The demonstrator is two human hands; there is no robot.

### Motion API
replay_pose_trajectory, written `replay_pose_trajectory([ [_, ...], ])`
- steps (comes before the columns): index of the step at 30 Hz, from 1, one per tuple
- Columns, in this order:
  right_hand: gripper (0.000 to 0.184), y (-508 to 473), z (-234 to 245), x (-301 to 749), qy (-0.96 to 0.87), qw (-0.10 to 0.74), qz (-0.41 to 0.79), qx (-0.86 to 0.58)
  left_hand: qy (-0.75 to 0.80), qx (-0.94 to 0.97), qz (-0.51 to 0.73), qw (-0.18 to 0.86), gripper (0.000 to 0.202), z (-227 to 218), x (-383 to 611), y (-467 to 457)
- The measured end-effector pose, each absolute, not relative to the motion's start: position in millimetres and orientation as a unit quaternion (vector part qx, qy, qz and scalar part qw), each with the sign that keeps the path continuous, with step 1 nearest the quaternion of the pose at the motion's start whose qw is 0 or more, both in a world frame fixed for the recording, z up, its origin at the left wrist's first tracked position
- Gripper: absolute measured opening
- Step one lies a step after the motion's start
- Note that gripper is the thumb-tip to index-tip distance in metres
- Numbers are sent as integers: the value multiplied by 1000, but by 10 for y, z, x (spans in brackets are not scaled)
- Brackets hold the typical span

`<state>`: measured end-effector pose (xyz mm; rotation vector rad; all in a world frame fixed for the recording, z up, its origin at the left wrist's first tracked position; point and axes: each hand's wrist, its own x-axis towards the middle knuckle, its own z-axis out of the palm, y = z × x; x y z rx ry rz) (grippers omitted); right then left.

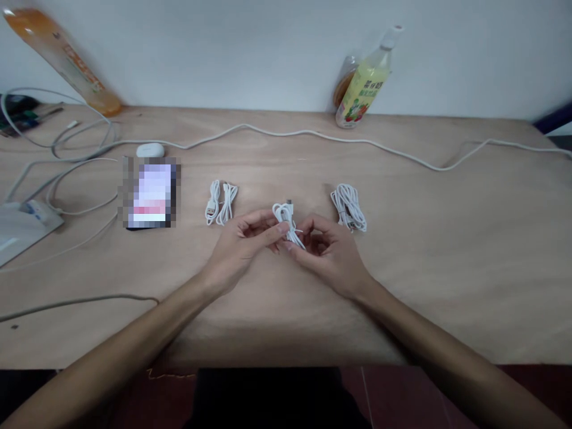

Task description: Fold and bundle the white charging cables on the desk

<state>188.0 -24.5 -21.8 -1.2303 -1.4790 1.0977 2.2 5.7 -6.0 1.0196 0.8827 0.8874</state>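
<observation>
A coiled white charging cable (pixel 283 213) is held up between my two hands near the middle of the table. My left hand (pixel 239 245) pinches the bundle, its thumb lying across the front. From the other side, my right hand (pixel 333 253) is closed with thumb and fingertips at the lower end of the same bundle, by a thin tie around its middle. A second white cable bundle (pixel 229 202) lies just beyond my left hand, a USB plug showing. Beyond my right hand rests a third white cable bundle (pixel 351 205).
A phone (pixel 152 193), blurred out, and a white earbud case (pixel 151 150) lie to the left. A long white cord (pixel 308 132) crosses the wooden table (pixel 447 256). An orange bottle (pixel 67 65) and a yellow-green bottle (pixel 364 86) stand by the wall. A white power strip (pixel 31 229) sits far left.
</observation>
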Motion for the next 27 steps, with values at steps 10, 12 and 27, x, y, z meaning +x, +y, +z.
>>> replay_pose_trajectory([
  [10,29,-210,-193,1922,-576,417,554,-433,399,463,421,670,31,-86,-14,70],
  [12,35,-206,-184,1928,-550,402,607,-410,392,446,428,681,33,-91,-20,72],
  [27,36,-201,-222,1922,-473,391,668,-421,413,420,429,685,23,-81,-26,77],
])
